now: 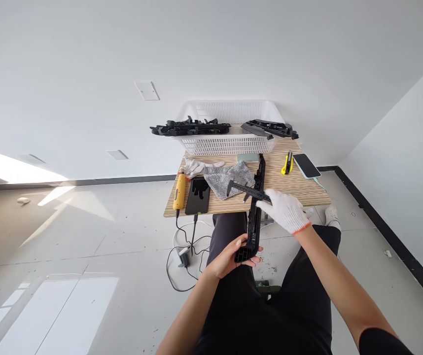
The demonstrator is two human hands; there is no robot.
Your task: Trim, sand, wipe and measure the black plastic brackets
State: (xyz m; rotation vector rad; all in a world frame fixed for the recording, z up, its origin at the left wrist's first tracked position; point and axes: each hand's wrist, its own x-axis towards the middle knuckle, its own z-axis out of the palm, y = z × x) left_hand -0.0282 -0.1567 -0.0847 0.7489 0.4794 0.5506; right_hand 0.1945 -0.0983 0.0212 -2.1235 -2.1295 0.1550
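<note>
While your bare left hand [229, 257] grips the strip [254, 224] by its near end, beyond the front edge of the table [303, 192], your gloved right hand [284, 209] pinches the caliper [247, 189] across it. Cloth [221, 181] just left; table between strip and cutter [287, 163].

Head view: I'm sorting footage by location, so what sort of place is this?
Possibly a small makeshift indoor workspace: a striped, wood-toned table bears a white slatted plastic basket with long black plastic parts, and a white-gloved right hand holds a slim black caliper.
</note>
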